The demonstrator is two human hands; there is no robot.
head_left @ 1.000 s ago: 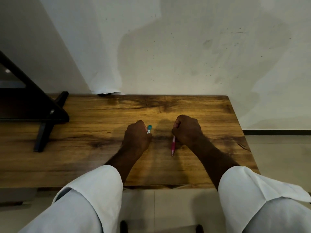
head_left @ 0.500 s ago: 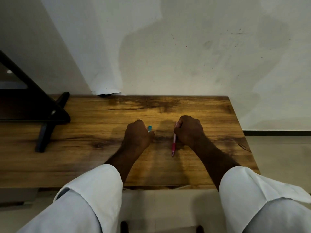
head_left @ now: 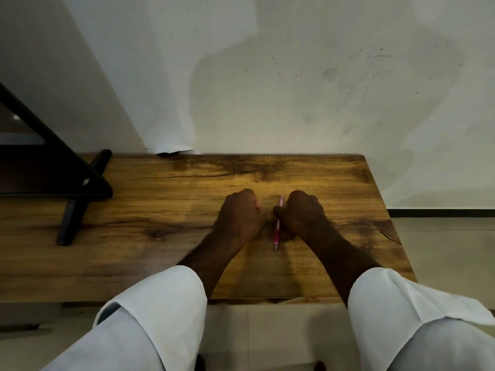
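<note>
At the bottom of the frame two white sleeves are seen, the left sleeve (head_left: 150, 317) at lower left and the right sleeve (head_left: 401, 317) at lower right, with pale floor tiles (head_left: 267, 330) between them. Bare forearms are stretched from the sleeves up onto a wooden table (head_left: 160, 236). Near the centre of the frame the right hand (head_left: 301, 214) is clenched round a pink pen (head_left: 276, 234), which is held almost upright in the picture, its lower end pointed toward the bottom of the frame and lying close over the wood. Just left of the pen the left hand (head_left: 241, 214) is curled into a fist (whether anything is enclosed in it cannot be told). At the left edge a black stand (head_left: 72, 220) is set on the table. Behind the table, a stained pale wall (head_left: 294, 89) fills the upper frame.
</note>
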